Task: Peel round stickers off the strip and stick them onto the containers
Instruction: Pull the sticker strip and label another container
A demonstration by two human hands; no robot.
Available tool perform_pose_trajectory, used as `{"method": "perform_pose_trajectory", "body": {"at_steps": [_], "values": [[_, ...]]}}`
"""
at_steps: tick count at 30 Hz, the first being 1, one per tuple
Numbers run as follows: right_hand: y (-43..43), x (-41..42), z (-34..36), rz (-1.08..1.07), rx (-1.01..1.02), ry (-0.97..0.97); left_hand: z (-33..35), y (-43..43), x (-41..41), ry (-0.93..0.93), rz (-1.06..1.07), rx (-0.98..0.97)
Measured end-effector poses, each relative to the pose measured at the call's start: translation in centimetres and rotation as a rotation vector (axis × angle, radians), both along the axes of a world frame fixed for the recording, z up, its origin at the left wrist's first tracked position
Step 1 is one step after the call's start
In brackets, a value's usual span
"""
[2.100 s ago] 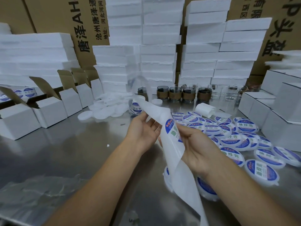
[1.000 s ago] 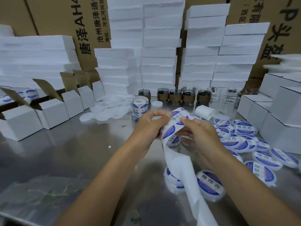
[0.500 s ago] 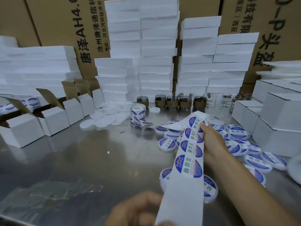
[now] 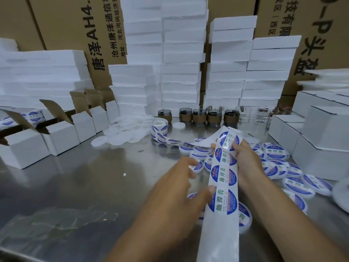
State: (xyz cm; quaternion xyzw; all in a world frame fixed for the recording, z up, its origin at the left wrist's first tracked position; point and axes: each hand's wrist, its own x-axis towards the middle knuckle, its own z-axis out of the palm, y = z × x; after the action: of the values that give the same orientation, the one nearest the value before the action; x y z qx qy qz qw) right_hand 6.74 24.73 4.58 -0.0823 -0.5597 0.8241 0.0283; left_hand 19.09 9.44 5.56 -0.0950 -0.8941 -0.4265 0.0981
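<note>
- The right hand (image 4: 245, 161) grasps the long white backing strip of round blue-and-white stickers (image 4: 223, 176) near its upper bend, fingers curled round its edge.
- The left hand (image 4: 175, 188) is blurred, its fingers loosely spread and holding nothing, with the thumb at the strip's left edge.
- Under and right of the strip, flat round white plastic containers (image 4: 275, 152), already labelled, lie on the shiny steel table (image 4: 75, 186).

Near left and centre: counter (image 4: 85, 186) bare, open passage. Left edge walled by open white boxes (image 4: 62, 137); far side closed by foam stacks (image 4: 181, 72). Right crowded with labelled containers (image 4: 273, 153); sticker strip (image 4: 223, 176) spans near centre. Near-left patch (image 4: 56, 224), possibly clear film, lies flat.
</note>
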Motion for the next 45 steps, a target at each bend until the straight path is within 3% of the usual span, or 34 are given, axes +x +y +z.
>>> {"method": "perform_pose_trajectory", "body": {"at_steps": [2,4,6,9,12,16,19,23,26,30,34,41,45], "values": [[-0.1,0.1,0.1,0.019,-0.011,0.004,0.4,1.2,-3.0,-0.201,-0.033,0.083],[-0.2,0.1,0.1,0.033,-0.045,0.021,0.6,1.7,-5.7,-0.430,-0.125,0.304],[-0.3,0.0,0.3,0.061,-0.086,0.067,0.4,1.6,-7.0,-0.468,-0.177,0.385],[-0.9,-0.1,0.1,0.049,-0.052,0.103,-0.1,0.7,-9.5,-0.387,-0.081,0.364],[-1.5,0.3,-0.9,-0.028,0.449,0.235,-0.2,-0.3,-11.9,-0.331,0.026,0.456],[-2.1,1.3,-2.2,-0.032,1.125,0.609,-1.4,-1.5,-13.9,-0.187,0.164,0.251],[-2.1,1.5,-2.4,0.027,1.423,0.706,-2.7,-2.3,-14.4,-0.150,0.156,0.138],[-2.1,1.7,-2.1,0.072,1.493,0.696,-3.1,-3.7,-15.3,-0.079,0.217,0.133],[-2.1,1.9,-1.9,0.079,1.490,0.666,-2.5,-6.2,-16.5,0.041,0.398,0.134],[-2.0,2.0,-1.5,0.007,1.509,0.661,-2.5,-11.2,-18.3,0.179,0.618,0.115],[-1.7,2.2,-1.3,-0.093,1.601,0.738,-3.2,-15.5,-20.0,0.288,0.702,-0.012],[-1.6,1.9,-1.3,-0.202,1.708,0.805,-4.5,-18.1,-21.4,-0.045,0.710,-0.348],[-1.4,1.8,-1.5,-0.207,1.705,0.803,-4.6,-18.3,-21.3,-0.005,0.706,-0.405]]}}
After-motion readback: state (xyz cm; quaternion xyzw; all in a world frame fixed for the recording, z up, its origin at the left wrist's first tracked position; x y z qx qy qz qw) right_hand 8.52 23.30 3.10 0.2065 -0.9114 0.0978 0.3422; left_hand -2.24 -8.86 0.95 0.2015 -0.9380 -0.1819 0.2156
